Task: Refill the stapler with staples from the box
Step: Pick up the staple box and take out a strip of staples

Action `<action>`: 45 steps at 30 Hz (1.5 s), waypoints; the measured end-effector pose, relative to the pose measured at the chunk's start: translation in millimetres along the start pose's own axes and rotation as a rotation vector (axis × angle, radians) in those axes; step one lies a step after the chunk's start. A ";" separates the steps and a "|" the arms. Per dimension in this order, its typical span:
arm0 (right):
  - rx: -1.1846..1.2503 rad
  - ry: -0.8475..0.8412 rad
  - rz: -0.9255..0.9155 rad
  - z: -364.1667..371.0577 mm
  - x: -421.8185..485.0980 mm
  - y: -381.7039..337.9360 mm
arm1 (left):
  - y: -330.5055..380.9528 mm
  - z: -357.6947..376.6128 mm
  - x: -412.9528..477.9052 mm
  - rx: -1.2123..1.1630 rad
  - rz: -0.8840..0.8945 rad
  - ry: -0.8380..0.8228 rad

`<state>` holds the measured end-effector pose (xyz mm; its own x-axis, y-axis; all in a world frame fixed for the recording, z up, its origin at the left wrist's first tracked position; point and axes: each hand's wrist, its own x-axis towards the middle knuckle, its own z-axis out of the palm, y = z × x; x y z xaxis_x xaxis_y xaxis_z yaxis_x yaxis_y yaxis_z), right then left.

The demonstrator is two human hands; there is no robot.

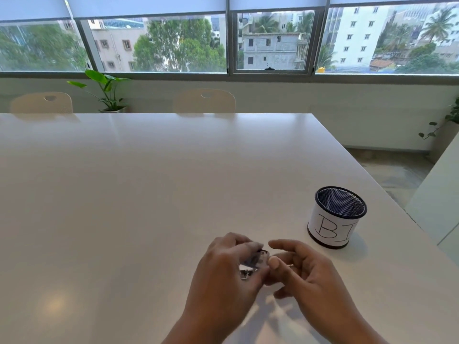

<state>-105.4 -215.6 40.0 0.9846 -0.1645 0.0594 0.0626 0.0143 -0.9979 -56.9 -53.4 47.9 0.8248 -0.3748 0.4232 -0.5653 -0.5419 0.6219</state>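
A small dark stapler [254,261] with a shiny metal underside is held just above the white table [149,194], near its front edge. My left hand [223,271] is wrapped around it from the left. My right hand [300,271] is close on the right, thumb tip touching the stapler's end, fingers curled; a thin pale strip shows between its fingers, too blurred to identify. No staple box is visible.
A black mesh pen cup [335,217] wrapped in white paper with hand-drawn letters stands to the right of my hands, close to the table's right edge. Two pale chairs [203,101] and a potted plant [106,93] stand beyond the far edge.
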 end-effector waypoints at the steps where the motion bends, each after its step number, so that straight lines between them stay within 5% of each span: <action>1: 0.005 -0.014 0.018 0.8 -1.3 0.0 | 2.2 2.0 -3.3 -0.001 0.000 -0.013; 22: 0.142 0.017 0.177 -11.6 -4.1 -4.0 | -14.8 -10.9 -8.9 -0.361 -0.066 -0.321; 45: 0.242 -0.078 0.202 -14.4 -1.2 -4.4 | -13.7 -7.2 -9.5 -0.521 -0.067 -0.213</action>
<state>-109.2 -229.6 43.9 0.9899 -0.0588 -0.1288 -0.1080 0.2751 -0.9553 -56.9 -37.0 40.1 0.8094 -0.5250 0.2632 -0.3910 -0.1473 0.9085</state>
